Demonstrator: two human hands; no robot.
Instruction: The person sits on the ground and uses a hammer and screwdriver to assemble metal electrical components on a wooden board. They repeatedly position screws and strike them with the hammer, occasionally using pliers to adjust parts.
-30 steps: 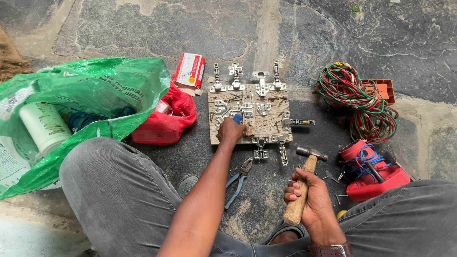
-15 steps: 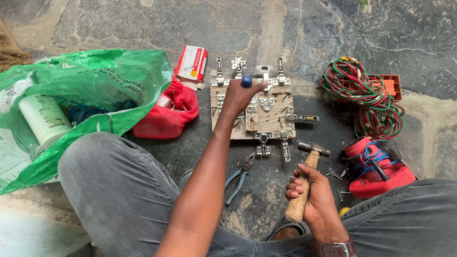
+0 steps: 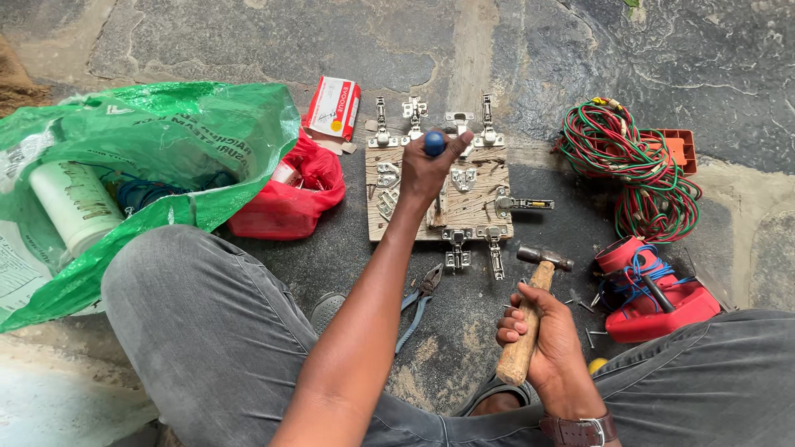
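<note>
My left hand [image 3: 431, 170] gripped a blue-handled screwdriver [image 3: 435, 146] upright on the board [image 3: 476, 207]; my right hand [image 3: 542, 343] clutched the hammer [image 3: 530, 310]. Hinges [image 3: 457, 248] lined its edges, several apparently loose.

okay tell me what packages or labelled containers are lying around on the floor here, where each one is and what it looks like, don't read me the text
Small carton: beyond the wooden board's left corner, flat rectangular box, red and white with an orange spot.
Green plastic bag: far left, large, crumpled, open, pale printing.
White bottle: inside the green bag, cylindrical, printed label.
Red plastic bag: between green bag and board, small, scrunched.
Printed paper: at the left edge under the green bag, white.
</note>
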